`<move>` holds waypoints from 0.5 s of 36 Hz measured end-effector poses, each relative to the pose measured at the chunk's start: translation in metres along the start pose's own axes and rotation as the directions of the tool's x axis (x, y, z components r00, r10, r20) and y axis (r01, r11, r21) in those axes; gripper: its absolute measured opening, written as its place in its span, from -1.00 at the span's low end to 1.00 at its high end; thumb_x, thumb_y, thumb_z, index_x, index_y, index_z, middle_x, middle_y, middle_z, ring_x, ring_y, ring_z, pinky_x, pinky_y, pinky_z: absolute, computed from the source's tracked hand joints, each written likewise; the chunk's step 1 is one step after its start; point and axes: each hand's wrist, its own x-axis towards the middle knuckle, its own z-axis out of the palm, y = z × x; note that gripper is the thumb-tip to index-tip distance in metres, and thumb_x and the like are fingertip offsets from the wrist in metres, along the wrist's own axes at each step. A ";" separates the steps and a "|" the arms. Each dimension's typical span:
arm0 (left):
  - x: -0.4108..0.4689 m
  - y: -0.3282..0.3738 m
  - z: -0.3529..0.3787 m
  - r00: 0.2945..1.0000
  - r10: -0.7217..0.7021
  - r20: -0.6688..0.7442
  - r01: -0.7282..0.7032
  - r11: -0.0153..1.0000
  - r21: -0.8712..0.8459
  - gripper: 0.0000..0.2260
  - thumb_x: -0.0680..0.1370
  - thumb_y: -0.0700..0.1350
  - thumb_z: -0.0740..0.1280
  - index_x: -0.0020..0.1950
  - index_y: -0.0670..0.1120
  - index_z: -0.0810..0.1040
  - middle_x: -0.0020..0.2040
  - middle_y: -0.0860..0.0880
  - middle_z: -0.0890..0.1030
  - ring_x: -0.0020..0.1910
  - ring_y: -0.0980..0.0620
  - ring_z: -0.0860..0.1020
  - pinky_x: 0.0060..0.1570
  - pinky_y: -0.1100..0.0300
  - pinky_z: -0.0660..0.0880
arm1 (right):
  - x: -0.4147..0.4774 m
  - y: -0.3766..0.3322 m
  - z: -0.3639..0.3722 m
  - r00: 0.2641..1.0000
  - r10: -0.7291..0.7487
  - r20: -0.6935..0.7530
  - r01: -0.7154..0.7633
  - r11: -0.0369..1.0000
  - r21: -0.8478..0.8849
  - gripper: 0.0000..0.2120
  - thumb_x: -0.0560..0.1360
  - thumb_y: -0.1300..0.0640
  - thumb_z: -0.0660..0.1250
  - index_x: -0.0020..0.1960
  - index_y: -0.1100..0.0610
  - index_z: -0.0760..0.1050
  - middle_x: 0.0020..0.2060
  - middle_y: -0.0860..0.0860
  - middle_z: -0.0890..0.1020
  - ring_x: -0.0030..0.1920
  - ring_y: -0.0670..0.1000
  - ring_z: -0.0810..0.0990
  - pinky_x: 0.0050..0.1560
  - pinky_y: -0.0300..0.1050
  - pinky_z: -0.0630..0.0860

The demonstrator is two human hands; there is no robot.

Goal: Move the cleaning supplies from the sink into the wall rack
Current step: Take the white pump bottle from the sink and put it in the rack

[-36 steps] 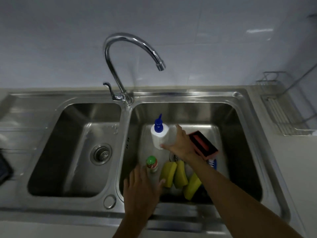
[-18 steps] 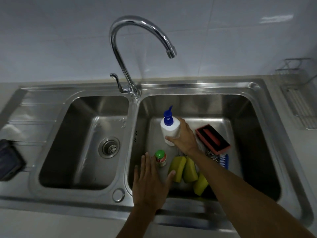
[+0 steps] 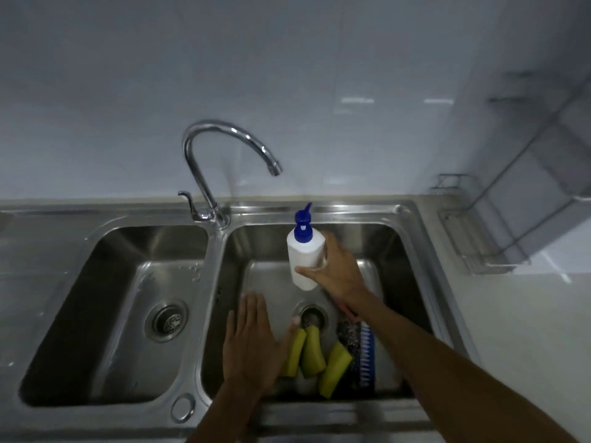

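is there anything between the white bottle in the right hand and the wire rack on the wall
Nothing visible. The right hand holds the white bottle with the blue cap above the right steel basin; only the sink rim and bare counter lie before the metal wire wall rack.

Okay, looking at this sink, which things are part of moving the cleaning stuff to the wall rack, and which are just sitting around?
Part of the job:
- white bottle, gripped by the right hand
- yellow sponges in the right basin
- blue brush beside them
- wall rack
- left hand, open over the basin

Just there:
- faucet
- left basin
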 end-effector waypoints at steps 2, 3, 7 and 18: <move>0.017 0.034 -0.033 0.997 0.061 -0.052 -0.064 0.996 -0.058 -0.05 0.47 0.52 -0.23 0.67 -0.09 -0.15 0.69 -0.07 -0.12 0.66 0.00 -0.16 0.63 -0.02 -0.13 | 0.010 -0.024 -0.042 0.998 -0.018 -0.052 0.015 0.998 -0.056 -0.16 0.19 -0.27 0.56 0.35 -0.07 0.30 0.21 -0.08 0.54 0.17 -0.04 0.53 0.15 0.05 0.56; 0.025 0.053 -0.051 0.992 0.099 -0.077 -0.106 0.990 -0.088 -0.07 0.49 0.51 -0.20 0.67 -0.09 -0.16 0.69 -0.06 -0.15 0.66 0.01 -0.18 0.63 -0.02 -0.14 | 0.015 -0.036 -0.064 0.996 -0.022 -0.087 0.014 0.996 -0.088 -0.15 0.19 -0.29 0.55 0.34 -0.05 0.29 0.20 -0.08 0.54 0.15 -0.03 0.53 0.13 0.05 0.56; 0.050 0.132 -0.115 0.953 0.243 -0.179 -0.276 0.944 -0.184 -0.06 0.46 0.52 -0.22 0.67 -0.07 -0.18 0.68 -0.05 -0.20 0.65 0.00 -0.21 0.61 -0.03 -0.18 | 0.034 -0.084 -0.159 0.971 -0.039 -0.236 -0.011 0.979 -0.204 -0.13 0.18 -0.39 0.48 0.33 -0.03 0.27 0.19 -0.04 0.54 0.13 -0.01 0.54 0.14 0.07 0.58; 0.091 0.307 -0.183 0.825 0.476 -0.305 -0.555 0.781 -0.285 -0.02 0.43 0.56 -0.26 0.67 -0.05 -0.18 0.69 0.00 -0.17 0.66 0.03 -0.17 0.61 -0.02 -0.20 | 0.052 -0.149 -0.383 0.832 -0.040 -0.553 -0.148 0.945 -0.292 -0.15 0.26 -0.34 0.50 0.33 0.14 0.32 0.14 0.06 0.58 0.06 0.10 0.62 0.00 -0.01 0.62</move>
